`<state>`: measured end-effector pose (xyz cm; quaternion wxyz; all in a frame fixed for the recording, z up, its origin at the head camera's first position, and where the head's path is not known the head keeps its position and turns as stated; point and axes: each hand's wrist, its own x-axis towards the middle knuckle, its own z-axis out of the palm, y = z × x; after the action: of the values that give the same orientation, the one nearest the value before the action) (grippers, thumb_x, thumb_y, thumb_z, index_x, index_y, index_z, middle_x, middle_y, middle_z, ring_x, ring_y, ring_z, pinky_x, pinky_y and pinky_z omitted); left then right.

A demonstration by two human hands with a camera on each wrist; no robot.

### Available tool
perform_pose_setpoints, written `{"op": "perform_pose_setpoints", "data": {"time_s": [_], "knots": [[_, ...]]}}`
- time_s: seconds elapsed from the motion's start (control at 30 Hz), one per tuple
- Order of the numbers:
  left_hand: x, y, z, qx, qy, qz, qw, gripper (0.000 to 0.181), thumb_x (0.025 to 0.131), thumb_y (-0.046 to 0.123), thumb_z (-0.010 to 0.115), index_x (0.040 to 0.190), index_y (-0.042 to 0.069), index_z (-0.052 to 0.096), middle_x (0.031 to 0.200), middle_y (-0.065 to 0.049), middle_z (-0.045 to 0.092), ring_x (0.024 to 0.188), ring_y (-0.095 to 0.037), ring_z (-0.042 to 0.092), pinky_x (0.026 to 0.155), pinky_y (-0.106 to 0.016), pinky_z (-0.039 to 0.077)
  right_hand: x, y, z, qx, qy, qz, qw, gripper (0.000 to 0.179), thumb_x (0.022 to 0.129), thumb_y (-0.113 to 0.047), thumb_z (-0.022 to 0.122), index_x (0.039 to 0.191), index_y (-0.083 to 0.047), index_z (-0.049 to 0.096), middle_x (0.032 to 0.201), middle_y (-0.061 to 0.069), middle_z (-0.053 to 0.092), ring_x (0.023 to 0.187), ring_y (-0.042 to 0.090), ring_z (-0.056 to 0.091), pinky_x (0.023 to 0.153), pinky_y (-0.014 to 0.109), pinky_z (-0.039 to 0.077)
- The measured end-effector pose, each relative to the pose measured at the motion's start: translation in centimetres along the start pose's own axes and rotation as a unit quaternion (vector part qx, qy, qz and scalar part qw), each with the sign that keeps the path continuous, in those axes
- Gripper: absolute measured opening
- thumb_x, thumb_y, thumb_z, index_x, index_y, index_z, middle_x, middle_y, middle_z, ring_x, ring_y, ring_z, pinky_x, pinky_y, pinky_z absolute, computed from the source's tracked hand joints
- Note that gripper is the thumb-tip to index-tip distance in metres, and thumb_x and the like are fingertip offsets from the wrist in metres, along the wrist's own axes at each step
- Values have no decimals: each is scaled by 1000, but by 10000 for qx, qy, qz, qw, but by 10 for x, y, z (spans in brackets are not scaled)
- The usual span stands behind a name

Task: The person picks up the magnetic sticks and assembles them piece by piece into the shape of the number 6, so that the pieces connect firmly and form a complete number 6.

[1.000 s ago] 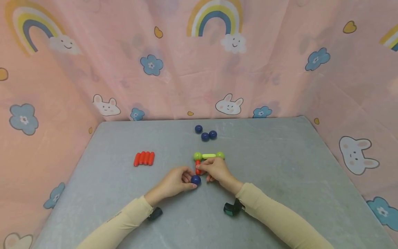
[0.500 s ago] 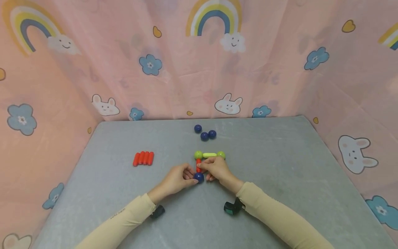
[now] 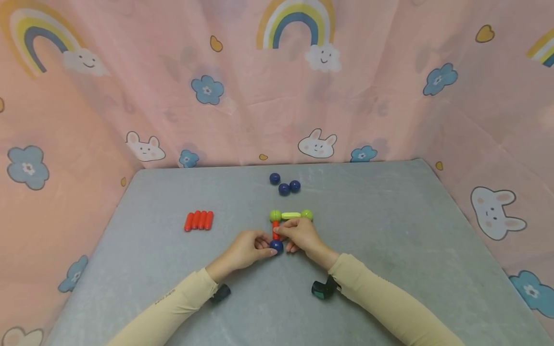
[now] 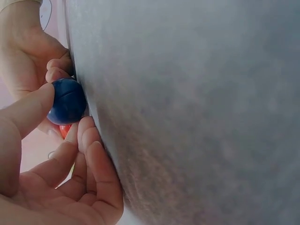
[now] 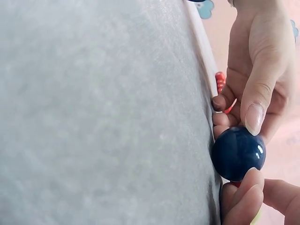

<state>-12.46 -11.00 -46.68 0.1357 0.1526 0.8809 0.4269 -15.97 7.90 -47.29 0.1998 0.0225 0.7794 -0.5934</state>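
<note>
Head view: a grey felt-like tabletop (image 3: 389, 250) is enclosed on three sides by a pink fabric curtain (image 3: 130, 86) printed with rainbows, blue flowers and white rabbits. Near the middle of the tabletop lies a small built shape, the landmark here: two lime-green balls (image 3: 275, 215) joined by one lime-green bar (image 3: 291, 216), with one short orange-red rod (image 3: 275, 230) running from the left green ball toward the person. One glossy dark blue ball (image 3: 276, 246) sits at the near end of that rod, on the tabletop. The left hand (image 3: 244, 250) pinches this blue ball between thumb and fingertips. The right hand (image 3: 300, 235) pinches the orange-red rod with curled fingers, just beside the ball. Beyond the built shape, three more dark blue balls (image 3: 284, 184) lie in a loose cluster. Well to its left, four orange-red rods (image 3: 199, 220) lie side by side, touching. Both forearms wear cream sleeves (image 3: 381, 302).
</note>
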Motion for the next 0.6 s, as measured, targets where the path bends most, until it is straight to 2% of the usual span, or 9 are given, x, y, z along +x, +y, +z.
{"op": "perform_pose_setpoints", "data": {"time_s": [0.33, 0.6], "knots": [[0, 0, 0, 28, -53, 121, 9999, 23, 87, 21, 76, 99, 2, 70, 83, -3, 68, 72, -7, 56, 64, -18, 47, -2, -1, -5, -80, -120, -30, 9999, 20, 87, -19, 74, 97, -2, 74, 73, 6, 73, 40, 8, 57, 41, 23, 47], [-1, 0, -3, -128, -128, 129, 9998, 25, 87, 20, 76, 100, 1, 69, 84, -4, 68, 74, -8, 56, 64, -18, 47, -7, 3, -9, -79, -262, -187, 9994, 23, 88, -19, 73, 100, 0, 73, 78, 7, 75, 43, 8, 57, 43, 24, 49]]}}
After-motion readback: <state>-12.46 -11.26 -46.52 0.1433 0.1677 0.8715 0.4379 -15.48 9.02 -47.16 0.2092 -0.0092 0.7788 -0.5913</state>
